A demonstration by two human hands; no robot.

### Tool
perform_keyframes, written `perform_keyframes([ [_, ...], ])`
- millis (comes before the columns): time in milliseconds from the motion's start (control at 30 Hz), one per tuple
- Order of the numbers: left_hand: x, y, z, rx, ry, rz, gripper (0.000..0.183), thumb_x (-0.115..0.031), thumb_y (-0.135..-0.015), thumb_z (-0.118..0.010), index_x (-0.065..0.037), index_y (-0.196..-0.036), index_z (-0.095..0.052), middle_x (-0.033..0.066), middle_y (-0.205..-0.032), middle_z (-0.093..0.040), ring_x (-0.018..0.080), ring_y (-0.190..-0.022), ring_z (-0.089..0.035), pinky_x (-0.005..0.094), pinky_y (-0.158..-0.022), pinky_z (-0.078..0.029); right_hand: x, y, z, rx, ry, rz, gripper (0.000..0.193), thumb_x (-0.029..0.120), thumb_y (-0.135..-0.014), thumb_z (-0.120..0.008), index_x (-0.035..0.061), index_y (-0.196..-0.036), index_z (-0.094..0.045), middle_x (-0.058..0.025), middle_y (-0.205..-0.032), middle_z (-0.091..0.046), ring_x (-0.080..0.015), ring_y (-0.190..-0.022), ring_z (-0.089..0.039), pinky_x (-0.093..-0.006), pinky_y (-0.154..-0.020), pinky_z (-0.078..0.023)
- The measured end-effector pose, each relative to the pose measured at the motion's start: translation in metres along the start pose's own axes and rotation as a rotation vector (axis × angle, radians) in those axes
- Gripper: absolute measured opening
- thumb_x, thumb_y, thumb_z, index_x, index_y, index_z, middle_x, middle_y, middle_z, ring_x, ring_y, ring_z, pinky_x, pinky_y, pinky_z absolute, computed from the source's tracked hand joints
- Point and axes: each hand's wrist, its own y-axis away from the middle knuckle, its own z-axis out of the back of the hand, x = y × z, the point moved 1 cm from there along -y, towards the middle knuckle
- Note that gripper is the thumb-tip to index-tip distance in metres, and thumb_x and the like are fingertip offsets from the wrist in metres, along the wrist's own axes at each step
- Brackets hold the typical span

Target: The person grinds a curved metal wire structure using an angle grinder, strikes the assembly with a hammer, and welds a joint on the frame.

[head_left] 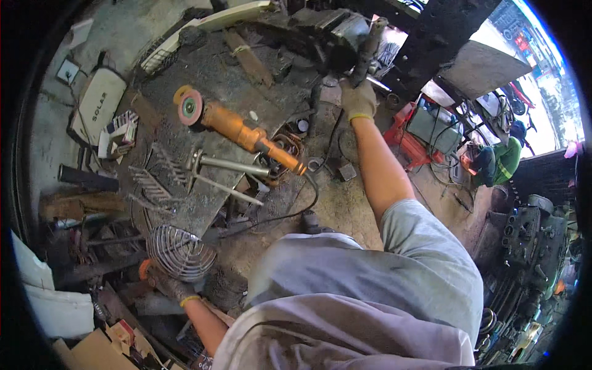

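My right hand (359, 98), in a pale work glove with a yellow cuff, is closed round the lower end of a dark, thick bar (370, 49) beside a bench vise (336, 37). At the lower left my left hand (171, 288), in a dirty glove, reaches down at the edge of the bench. Its fingers are curled and partly hidden, next to a round orange piece (145, 269); what they hold is unclear. Just above it lies a round metal wire guard (180, 253). An orange angle grinder (237, 128) with a pinkish disc rests on the dark workbench (231, 95).
A metal rod piece (228, 164) and ribbed steel bits (151, 185) lie near the grinder. The grinder's cord (317, 196) hangs beside my legs. At the right are a red floor machine (410, 135), a crouching person in green (505, 161) and a lathe-like machine (533, 240).
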Motion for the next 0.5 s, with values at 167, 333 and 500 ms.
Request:
perform_keyframes([
  [167,0.003,-0.007,-0.016,0.2,-0.145,-0.039,0.043,-0.022,-0.106,-0.036,-0.004,-0.144,-0.044,0.0091,-0.149,-0.046,0.0216,-0.134,-0.045,0.0303,-0.112,-0.034,-0.005,-0.013,0.008,-0.041,-0.105,0.026,0.048,0.045,-0.079,-0.075,0.0085,-0.11,-0.068,-0.0215,-0.109,-0.07,-0.0427,-0.106,-0.064,-0.0477,-0.09,-0.05],
  [333,-0.009,-0.01,-0.006,0.32,-0.33,0.023,0.053,-0.027,-0.105,-0.035,-0.007,-0.155,-0.03,0.0104,-0.158,-0.032,0.0233,-0.142,-0.034,0.0369,-0.118,-0.025,0.04,-0.01,0.065,-0.099,-0.311,0.123,0.046,0.038,-0.082,-0.077,0.0036,-0.11,-0.067,-0.0186,-0.101,-0.072,-0.0369,-0.095,-0.068,-0.0446,-0.086,-0.05],
  [500,-0.002,-0.002,-0.004,0.233,-0.109,0.084,0.05,-0.029,-0.105,-0.036,-0.006,-0.149,-0.036,0.0132,-0.153,-0.038,0.026,-0.136,-0.04,0.0384,-0.112,-0.03,0.007,-0.009,0.112,0.083,-0.837,0.19,0.023,0.022,-0.094,-0.059,0.005,-0.107,-0.069,-0.013,-0.104,-0.071,-0.0263,-0.093,-0.066,-0.0375,-0.084,-0.052],
])
